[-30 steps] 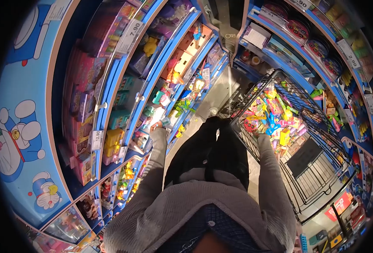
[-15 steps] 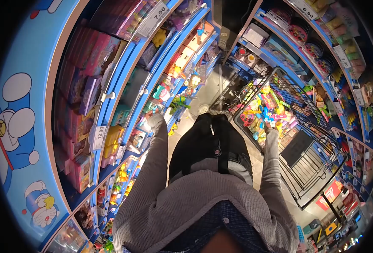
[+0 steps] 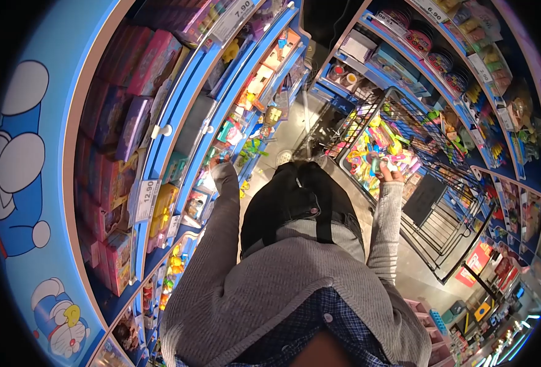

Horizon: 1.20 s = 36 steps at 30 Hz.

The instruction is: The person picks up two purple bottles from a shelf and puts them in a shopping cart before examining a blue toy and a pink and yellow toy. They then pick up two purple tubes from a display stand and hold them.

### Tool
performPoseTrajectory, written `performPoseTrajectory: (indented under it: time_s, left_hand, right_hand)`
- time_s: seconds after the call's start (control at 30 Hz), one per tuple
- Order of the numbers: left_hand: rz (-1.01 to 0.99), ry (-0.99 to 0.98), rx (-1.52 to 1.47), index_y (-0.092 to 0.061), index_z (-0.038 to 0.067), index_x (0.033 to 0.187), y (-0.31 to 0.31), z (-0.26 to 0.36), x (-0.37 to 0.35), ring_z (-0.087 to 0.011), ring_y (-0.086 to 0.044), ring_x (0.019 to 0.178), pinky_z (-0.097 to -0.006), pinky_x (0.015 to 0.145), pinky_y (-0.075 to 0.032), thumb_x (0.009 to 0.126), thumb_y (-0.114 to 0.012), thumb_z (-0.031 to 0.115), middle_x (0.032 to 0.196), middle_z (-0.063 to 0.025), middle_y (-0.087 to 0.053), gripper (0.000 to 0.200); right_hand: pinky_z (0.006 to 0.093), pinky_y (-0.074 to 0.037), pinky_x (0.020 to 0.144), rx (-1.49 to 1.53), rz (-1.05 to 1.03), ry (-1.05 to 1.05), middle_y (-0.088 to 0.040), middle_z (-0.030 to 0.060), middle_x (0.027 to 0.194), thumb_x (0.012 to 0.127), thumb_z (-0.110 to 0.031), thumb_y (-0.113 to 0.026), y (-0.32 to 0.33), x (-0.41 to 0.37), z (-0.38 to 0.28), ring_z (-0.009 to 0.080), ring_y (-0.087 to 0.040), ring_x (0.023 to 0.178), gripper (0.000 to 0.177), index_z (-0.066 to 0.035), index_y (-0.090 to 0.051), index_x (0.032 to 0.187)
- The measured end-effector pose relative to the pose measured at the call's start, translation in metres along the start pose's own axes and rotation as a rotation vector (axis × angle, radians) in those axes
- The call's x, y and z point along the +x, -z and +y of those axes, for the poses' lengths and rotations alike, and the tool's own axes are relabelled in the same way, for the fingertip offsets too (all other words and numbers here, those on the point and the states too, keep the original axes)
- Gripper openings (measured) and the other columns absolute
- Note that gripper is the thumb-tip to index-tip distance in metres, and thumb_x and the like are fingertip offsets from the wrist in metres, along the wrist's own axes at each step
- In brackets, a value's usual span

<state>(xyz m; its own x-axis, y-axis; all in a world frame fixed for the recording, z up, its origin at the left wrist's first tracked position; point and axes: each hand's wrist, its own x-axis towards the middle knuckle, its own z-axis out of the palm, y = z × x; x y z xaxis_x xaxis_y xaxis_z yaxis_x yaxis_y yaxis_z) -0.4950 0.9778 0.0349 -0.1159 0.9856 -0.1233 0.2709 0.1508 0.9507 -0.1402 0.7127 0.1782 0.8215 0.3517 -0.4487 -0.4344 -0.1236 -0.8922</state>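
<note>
My left hand (image 3: 224, 173) reaches to a lit shelf on the left, right at a row of small packaged toys (image 3: 198, 202). Its fingers are partly lost among the goods. Over the wire shopping cart (image 3: 385, 93) on the right, my right hand (image 3: 392, 175) has its fingers closed around a small grey-green item (image 3: 376, 165), too small to name. Below and beyond that hand lies a heap of brightly coloured toys (image 3: 399, 147) inside the cart. A dark flat panel (image 3: 424, 200) sits on the cart's near part.
Blue-edged shelves (image 3: 181, 92) stacked with pink and purple boxes (image 3: 154, 61) curve along the left. More shelves (image 3: 496, 116) with bagged goods stand behind the cart on the right. Price tags (image 3: 146, 199) stick out from the edges. Tiled floor (image 3: 270, 177) shows between.
My right hand has lifted a little from the toy heap, with the grey-green item now showing at its fingers. My left hand stays at the shelf, shifted slightly. The view has turned a little.
</note>
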Motion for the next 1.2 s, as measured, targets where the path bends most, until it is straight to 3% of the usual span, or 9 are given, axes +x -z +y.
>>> performPoseTrajectory:
  time_s: [0.13,0.27,0.3,0.37,0.6,0.8,0.93,1.07,1.2]
  left_hand:
    - [0.309,-0.509,0.873,-0.045,0.004,0.086,-0.004,0.080,-0.028,-0.0150,-0.046,0.067,-0.0278,0.060,-0.039,0.074,-0.057,0.014,0.075,-0.0035,-0.045,0.019]
    - [-0.464,0.046,-0.362,-0.046,0.004,0.087,-0.010,0.062,-0.028,-0.0148,-0.045,0.070,-0.0235,0.065,-0.038,0.078,-0.055,0.016,0.078,-0.0069,-0.046,0.018]
    - [-0.687,-0.616,-0.043,-0.047,0.004,0.095,-0.019,0.106,-0.036,-0.0123,-0.047,0.073,-0.0221,0.068,-0.039,0.082,-0.049,0.017,0.085,-0.0062,-0.048,0.018]
    - [-1.273,0.636,-0.726,-0.047,0.002,0.103,-0.026,0.146,-0.038,-0.0107,-0.048,0.079,-0.0232,0.069,-0.040,0.083,-0.045,0.016,0.096,-0.0070,-0.049,0.025]
    - [-1.472,0.392,-0.287,-0.048,0.001,0.106,-0.019,0.225,-0.077,-0.0093,-0.051,0.075,-0.0209,0.066,-0.041,0.082,-0.049,0.016,0.088,-0.0046,-0.054,0.028]
    - [-1.329,0.460,-0.504,-0.051,0.003,0.099,0.008,0.126,-0.027,-0.0079,-0.050,0.062,-0.0192,0.056,-0.041,0.081,-0.053,0.019,0.077,-0.0010,-0.054,0.024]
    - [-0.725,0.507,-0.689,-0.043,0.004,0.098,0.050,-0.022,-0.025,-0.0122,-0.044,0.055,-0.0252,0.051,-0.040,0.074,-0.057,0.000,0.073,-0.0064,-0.051,0.028]
    - [-0.539,0.491,-0.801,-0.039,0.006,0.103,0.070,0.038,-0.042,-0.0170,-0.050,0.063,-0.0300,0.056,-0.045,0.071,-0.056,-0.006,0.079,-0.0114,-0.053,0.038]
    - [0.075,0.641,-0.462,-0.042,0.009,0.096,0.067,0.004,-0.023,-0.0179,-0.051,0.069,-0.0322,0.054,-0.046,0.071,-0.056,-0.005,0.080,-0.0096,-0.054,0.031]
  right_hand:
    - [0.0222,-0.045,0.060,0.023,-0.265,-0.057,-0.058,0.0024,0.084,0.072,-0.014,-0.064,-0.036,-0.026,-0.022,0.0116,-0.055,0.071,0.026,-0.006,-0.055,0.095]
    - [0.0241,-0.043,0.071,0.060,-0.610,-0.116,-0.058,0.0039,0.087,0.072,-0.011,-0.062,-0.082,-0.059,-0.046,0.0122,-0.054,0.079,0.027,-0.003,-0.055,0.097]
    - [0.0248,-0.043,0.073,-0.010,-0.730,-0.093,-0.059,0.0042,0.089,0.072,-0.011,-0.062,-0.094,-0.065,-0.056,0.0128,-0.055,0.081,0.027,-0.003,-0.055,0.097]
    - [0.0265,-0.042,0.079,-0.026,-0.879,-0.140,-0.059,0.0053,0.091,0.071,-0.009,-0.063,-0.112,-0.078,-0.061,0.0138,-0.054,0.086,0.028,-0.003,-0.054,0.097]
    - [0.0245,-0.043,0.071,-0.084,-1.003,-0.240,-0.058,0.0023,0.085,0.074,-0.011,-0.062,-0.149,-0.107,-0.073,0.0109,-0.054,0.077,0.027,-0.002,-0.054,0.098]
    - [0.0178,-0.041,0.055,-0.240,-0.862,-0.174,-0.057,-0.0017,0.080,0.076,-0.024,-0.060,-0.143,-0.095,-0.051,0.0051,-0.049,0.063,0.030,-0.005,-0.055,0.100]
    - [0.0182,-0.041,0.055,-0.200,-0.788,-0.179,-0.057,-0.0019,0.077,0.076,-0.023,-0.060,-0.133,-0.096,-0.048,0.0056,-0.050,0.060,0.028,-0.005,-0.055,0.097]
    - [0.0181,-0.042,0.052,-0.183,-0.723,-0.223,-0.058,-0.0001,0.076,0.075,-0.021,-0.061,-0.127,-0.093,-0.048,0.0061,-0.050,0.058,0.027,-0.004,-0.055,0.096]
    - [0.0182,-0.044,0.051,-0.102,-0.604,-0.201,-0.058,0.0021,0.079,0.076,-0.017,-0.060,-0.115,-0.083,-0.059,0.0070,-0.053,0.060,0.025,-0.004,-0.054,0.096]
